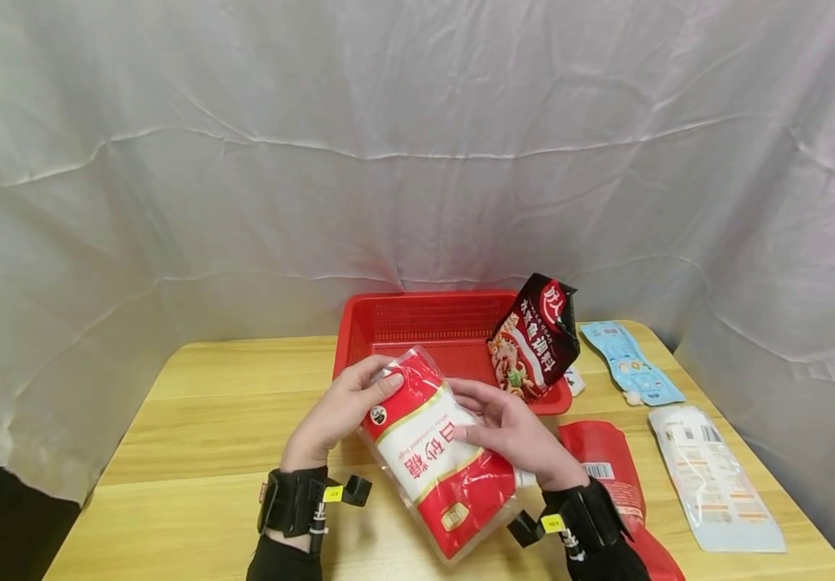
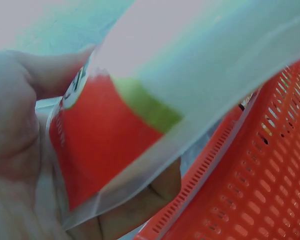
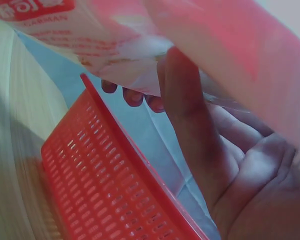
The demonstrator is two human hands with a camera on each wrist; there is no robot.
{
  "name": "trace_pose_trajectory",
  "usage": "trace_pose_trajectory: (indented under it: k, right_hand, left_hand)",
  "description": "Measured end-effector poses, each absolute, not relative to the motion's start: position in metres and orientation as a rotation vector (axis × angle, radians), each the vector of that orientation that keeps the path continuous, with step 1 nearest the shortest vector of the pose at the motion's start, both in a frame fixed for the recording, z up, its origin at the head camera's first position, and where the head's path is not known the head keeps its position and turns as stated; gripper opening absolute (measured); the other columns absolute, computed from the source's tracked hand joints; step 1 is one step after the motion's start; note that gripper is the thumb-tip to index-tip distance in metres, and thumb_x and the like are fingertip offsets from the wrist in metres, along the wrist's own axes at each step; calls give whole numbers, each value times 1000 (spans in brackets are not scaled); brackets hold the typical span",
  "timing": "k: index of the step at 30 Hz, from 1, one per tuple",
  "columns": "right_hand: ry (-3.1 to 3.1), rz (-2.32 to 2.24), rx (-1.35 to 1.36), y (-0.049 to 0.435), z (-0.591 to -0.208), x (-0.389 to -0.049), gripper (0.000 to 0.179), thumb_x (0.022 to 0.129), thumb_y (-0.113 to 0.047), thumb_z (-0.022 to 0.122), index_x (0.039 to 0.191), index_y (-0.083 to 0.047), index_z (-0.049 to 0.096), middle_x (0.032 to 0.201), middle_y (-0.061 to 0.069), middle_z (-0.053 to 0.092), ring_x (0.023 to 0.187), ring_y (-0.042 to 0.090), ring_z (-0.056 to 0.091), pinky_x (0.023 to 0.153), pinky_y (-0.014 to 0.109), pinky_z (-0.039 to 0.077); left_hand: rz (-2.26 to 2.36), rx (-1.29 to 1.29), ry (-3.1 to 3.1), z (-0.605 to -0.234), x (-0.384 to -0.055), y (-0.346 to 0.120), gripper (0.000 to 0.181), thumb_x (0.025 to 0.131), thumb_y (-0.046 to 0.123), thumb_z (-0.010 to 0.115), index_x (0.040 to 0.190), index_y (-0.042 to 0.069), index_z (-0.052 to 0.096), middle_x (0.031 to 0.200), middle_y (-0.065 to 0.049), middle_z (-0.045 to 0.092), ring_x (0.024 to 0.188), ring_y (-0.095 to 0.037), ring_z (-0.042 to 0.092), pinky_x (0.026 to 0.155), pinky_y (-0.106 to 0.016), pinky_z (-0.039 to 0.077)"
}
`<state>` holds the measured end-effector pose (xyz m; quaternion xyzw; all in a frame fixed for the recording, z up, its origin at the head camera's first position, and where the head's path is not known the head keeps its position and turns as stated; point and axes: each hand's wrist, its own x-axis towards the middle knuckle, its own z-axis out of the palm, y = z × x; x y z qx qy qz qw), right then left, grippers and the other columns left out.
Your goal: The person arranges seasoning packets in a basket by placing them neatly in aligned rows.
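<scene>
A red and white bag of white granulated sugar (image 1: pixel 417 460) is held up at a slant over the table in front of the red basket (image 1: pixel 343 347). At its upper left corner my left hand (image 1: pixel 336 410) grips it, thumb on the printed front. My right hand (image 1: pixel 515 436) holds the bag's right side, thumb over the front. In the left wrist view the bag's clear edge (image 2: pixel 135 190) lies between thumb and fingers. The right wrist view shows fingertips (image 3: pixel 133 96) beneath the bag, beside the basket (image 3: pixel 100 170).
A black and red seasoning packet (image 1: pixel 533 339) leans on the basket's right end. Right of it on the wooden table (image 1: pixel 228 420) lie a light blue pouch (image 1: pixel 631 367), a whitish pouch (image 1: pixel 715 476) and a red pouch (image 1: pixel 613 460). Grey cloth (image 1: pixel 417 161) hangs behind.
</scene>
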<state>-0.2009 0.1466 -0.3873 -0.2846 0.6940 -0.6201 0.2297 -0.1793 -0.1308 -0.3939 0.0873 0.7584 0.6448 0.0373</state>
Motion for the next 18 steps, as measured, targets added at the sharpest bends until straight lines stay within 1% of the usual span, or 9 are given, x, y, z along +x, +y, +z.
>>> trace_pose_trajectory:
  k: [3, 5, 9, 11, 14, 18]
  right_hand:
    - [1881, -1769, -716, 147, -385, -201, 54, 106, -19, 59, 154, 0, 45, 147, 24, 56, 113, 25, 69, 87, 45, 61]
    - [1829, -1831, -673, 147, -384, -201, 52, 110, -27, 51, 153, 0, 46, 146, 20, 58, 116, 25, 67, 90, 44, 61]
    - [1623, -1980, -621, 147, -382, -200, 55, 113, -45, 36, 148, -7, 54, 141, 7, 64, 122, 22, 66, 94, 42, 59]
    - [1502, -2055, -608, 147, -382, -201, 58, 112, -51, 30, 142, -12, 61, 136, 2, 67, 120, 20, 67, 94, 40, 59]
    - [1368, -2158, -608, 146, -383, -201, 64, 112, -54, 22, 133, -16, 68, 132, 1, 70, 120, 19, 67, 95, 38, 59]
    - [1411, -2251, -543, 145, -385, -200, 66, 110, -58, 20, 126, -20, 72, 131, 0, 71, 121, 17, 66, 95, 36, 58]
  left_hand:
    - [2023, 220, 2338, -392, -179, -131, 41, 101, 29, 69, 137, 12, 62, 119, -15, 64, 99, -26, 64, 79, -35, 60]
    - [2053, 184, 2344, -391, -179, -132, 40, 101, 27, 68, 137, 11, 62, 119, -16, 64, 97, -26, 65, 78, -34, 60]
    - [2099, 143, 2345, -387, -177, -135, 42, 102, 26, 66, 140, 9, 59, 122, -18, 63, 98, -25, 65, 78, -33, 60]
    - [2116, 135, 2340, -385, -176, -136, 44, 102, 26, 66, 142, 9, 57, 126, -18, 61, 101, -25, 64, 79, -32, 60]
    - [2147, 126, 2328, -385, -176, -137, 45, 103, 25, 64, 143, 8, 56, 129, -19, 59, 103, -25, 63, 80, -30, 59]
    - [2204, 113, 2324, -385, -176, -139, 40, 104, 22, 62, 140, 6, 56, 126, -21, 60, 99, -24, 64, 77, -30, 59]
